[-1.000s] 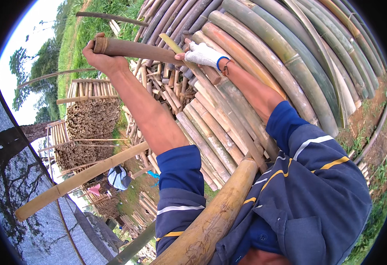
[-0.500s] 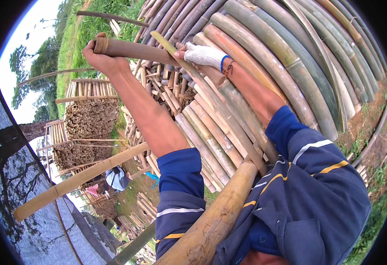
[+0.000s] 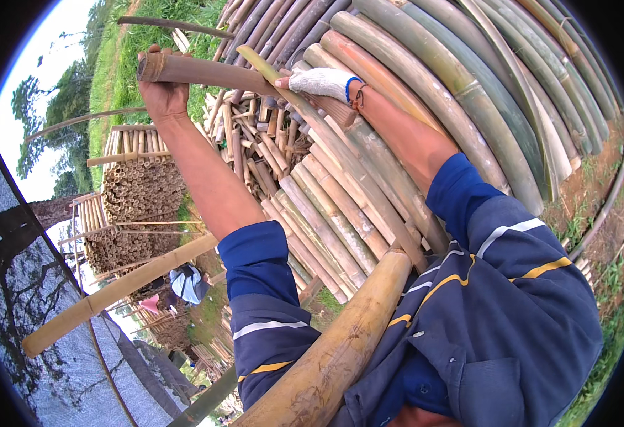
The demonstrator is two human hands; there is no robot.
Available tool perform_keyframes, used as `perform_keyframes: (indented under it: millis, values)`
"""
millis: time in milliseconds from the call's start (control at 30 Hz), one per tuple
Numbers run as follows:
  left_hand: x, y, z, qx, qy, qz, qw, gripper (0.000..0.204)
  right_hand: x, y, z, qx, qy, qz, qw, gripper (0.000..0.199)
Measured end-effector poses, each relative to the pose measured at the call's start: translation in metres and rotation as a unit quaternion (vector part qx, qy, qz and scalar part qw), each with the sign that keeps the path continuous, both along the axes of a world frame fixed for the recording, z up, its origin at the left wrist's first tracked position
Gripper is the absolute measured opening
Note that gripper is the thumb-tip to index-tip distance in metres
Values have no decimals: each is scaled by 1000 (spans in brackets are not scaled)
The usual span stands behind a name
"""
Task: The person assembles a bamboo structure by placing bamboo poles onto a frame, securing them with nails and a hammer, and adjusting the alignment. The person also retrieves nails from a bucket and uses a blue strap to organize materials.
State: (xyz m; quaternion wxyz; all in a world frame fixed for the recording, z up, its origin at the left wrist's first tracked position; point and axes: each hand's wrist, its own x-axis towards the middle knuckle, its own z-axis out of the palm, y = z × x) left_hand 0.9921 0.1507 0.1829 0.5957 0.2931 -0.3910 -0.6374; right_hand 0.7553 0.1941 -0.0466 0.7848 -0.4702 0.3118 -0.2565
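A brown bamboo section [image 3: 216, 74] lies crosswise between my hands, with a raised node at its left end. My bare left hand [image 3: 164, 96] is wrapped round that end from below. In a white knitted fingerless glove, my right hand [image 3: 320, 83] grips the section further right, its thumb by a long split bamboo strip [image 3: 326, 135]. The strip crosses the section and runs down toward my body. Part of the section's right end [image 3: 340, 108] shows under the right wrist. The right hand's lower fingers are hidden.
Thick green and grey bamboo poles [image 3: 461, 92] are stacked at the right. Cut offcuts [image 3: 262, 139] pile up ahead. A thick yellow pole [image 3: 347, 320] slants by my body; another pole [image 3: 120, 295] juts left. Bundled stacks [image 3: 145, 188] and a person [image 3: 188, 285] are further left.
Both hands and the bamboo section have shifted slightly left and up in view. My left hand has turned so its palm lies more beneath the section's end.
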Motion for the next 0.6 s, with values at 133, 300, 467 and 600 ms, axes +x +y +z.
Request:
perform_keyframes:
  millis: [133,300,467,600]
  values:
    - [-7,-3,-6,24,48,-65,996,29,-12,7,7,-64,16,-22,998,69]
    - [-3,-43,-37,200,-75,-5,977,33,-6,12,-2,-35,25,-38,998,78]
    - [4,-58,-87,279,-238,-19,930,60,2,5,-3,-86,13,-36,996,101]
    - [-14,-58,-86,326,-298,-26,897,68,0,1,-3,-162,122,-90,975,108]
